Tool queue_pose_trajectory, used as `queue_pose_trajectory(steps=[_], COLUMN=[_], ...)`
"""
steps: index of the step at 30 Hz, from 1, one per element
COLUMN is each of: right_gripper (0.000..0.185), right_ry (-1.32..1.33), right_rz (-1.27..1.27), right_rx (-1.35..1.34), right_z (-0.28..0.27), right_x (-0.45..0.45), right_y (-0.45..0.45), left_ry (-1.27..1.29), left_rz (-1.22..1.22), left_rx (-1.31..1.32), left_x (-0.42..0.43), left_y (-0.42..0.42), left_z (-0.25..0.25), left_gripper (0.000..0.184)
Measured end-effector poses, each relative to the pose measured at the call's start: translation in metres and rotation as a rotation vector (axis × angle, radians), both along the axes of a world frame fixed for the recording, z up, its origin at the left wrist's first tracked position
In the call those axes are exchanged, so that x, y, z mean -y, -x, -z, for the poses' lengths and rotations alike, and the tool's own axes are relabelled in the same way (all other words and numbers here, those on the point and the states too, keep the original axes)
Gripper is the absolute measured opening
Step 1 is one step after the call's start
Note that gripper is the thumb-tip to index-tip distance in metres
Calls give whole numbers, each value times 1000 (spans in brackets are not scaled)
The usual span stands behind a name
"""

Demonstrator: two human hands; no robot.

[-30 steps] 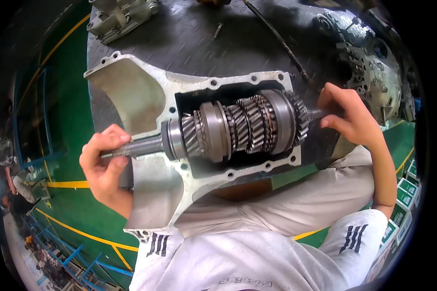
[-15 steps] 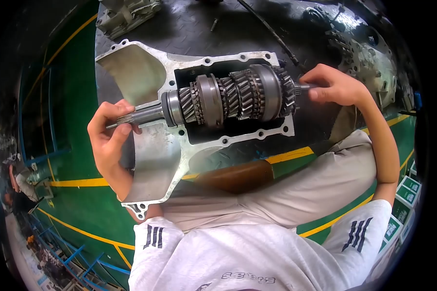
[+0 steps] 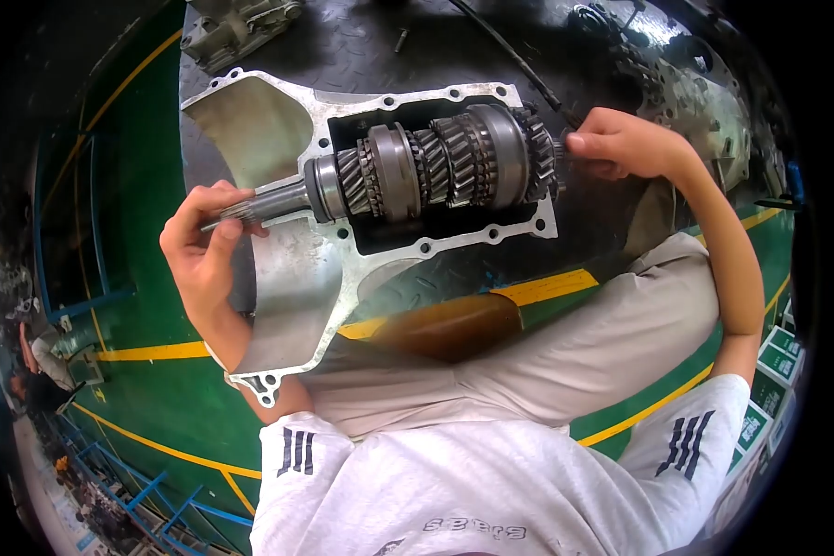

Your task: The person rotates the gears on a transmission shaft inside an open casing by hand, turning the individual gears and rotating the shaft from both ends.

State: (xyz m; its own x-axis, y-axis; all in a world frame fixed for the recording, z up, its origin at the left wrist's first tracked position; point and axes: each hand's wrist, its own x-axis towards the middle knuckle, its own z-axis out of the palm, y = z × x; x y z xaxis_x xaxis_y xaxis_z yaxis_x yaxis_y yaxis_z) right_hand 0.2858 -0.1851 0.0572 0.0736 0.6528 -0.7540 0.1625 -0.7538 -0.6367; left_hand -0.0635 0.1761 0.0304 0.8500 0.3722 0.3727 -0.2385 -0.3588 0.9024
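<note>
A gear shaft [image 3: 394, 171] with helical gears and synchronizer rings lies across the opening of an aluminium gearbox housing [image 3: 345, 269]. My left hand [image 3: 204, 227] is closed around the splined input end of the shaft, beyond the bearing [image 3: 324, 188]. At the opposite end, my right hand [image 3: 628, 145] pinches the thin shaft end just past the last gear. The shaft tilts slightly, its right end higher in the view. Whether the gears touch the housing inside cannot be made out.
Another metal casing [image 3: 236, 32] stands at the upper left of the dark treaded bench [image 3: 361, 56]. A long black rod [image 3: 510, 51] and a small bolt [image 3: 400, 40] lie at the back. More gearbox parts [image 3: 704, 102] sit at the right.
The shaft has shifted slightly up in the view together with both hands, its right end more to the left. The housing also appears a little higher in the view.
</note>
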Motion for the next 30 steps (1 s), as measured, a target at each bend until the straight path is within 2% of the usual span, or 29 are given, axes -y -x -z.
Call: queue_pose_trajectory(steps=[2, 3, 4, 6, 7, 11, 13, 14, 16, 18, 20, 22, 23, 25, 26, 28, 30], right_gripper=[70, 61, 61, 50, 40, 43, 52, 61, 65, 68, 71, 72, 72, 71, 71, 71, 69], right_ry=[-281, -321, -321, -585, -597, -640, -853, -852, -528, -313, -134, 2, 0, -42, -42, 91, 92], right_rz=[-37, -41, -41, -177, -213, -330, -311, -234, -140, -79, -37, -126, -126, -245, -241, -257, -217], right_rx=[337, 427, 423, 896, 966, 1066, 982, 861, 513, 264, 117, 41, 46, -206, -202, -336, -391], right_z=[3, 2, 4, 10, 7, 2, 8, 12, 1, -11, -12, -7, -6, -6, -2, 4, 2], right_x=[6, 6, 8, 13, 14, 14, 12, 10, 12, 7, 2, -6, -11, -22, -25, -26, -25], right_y=[14, 19, 23, 30, 35, 34, 23, 22, 22, 20, 11, -5, -7, -7, -11, -17, -16], left_ry=[-23, -48, -48, -43, -43, -16, -12, -2, 7, 10, 21, 27, 42, 56, 51, 51, 44], left_rz=[4, 13, 13, 6, 5, -22, -23, -22, -11, -14, 0, 10, 27, 47, 40, 38, 7], left_rx=[-18, -36, -40, -46, -52, -24, -20, -21, -25, -18, -20, -14, -16, -12, -9, -9, -14], left_x=[-1, -2, -2, -2, -1, 0, 0, 1, 1, 2, -1, -2, -2, -2, -2, 1, 2], left_y=[2, 2, 2, 3, 2, 0, 1, 1, 0, 0, 2, 1, 1, 1, 0, 1, 1], left_z=[0, 0, 0, 0, -1, 0, 1, 0, -1, 0, 4, 5, 4, 3, 3, 2, 2], left_gripper=[38, 43, 43, 43, 43, 38, 38, 39, 39, 40, 41, 42, 43, 43, 43, 43, 46])
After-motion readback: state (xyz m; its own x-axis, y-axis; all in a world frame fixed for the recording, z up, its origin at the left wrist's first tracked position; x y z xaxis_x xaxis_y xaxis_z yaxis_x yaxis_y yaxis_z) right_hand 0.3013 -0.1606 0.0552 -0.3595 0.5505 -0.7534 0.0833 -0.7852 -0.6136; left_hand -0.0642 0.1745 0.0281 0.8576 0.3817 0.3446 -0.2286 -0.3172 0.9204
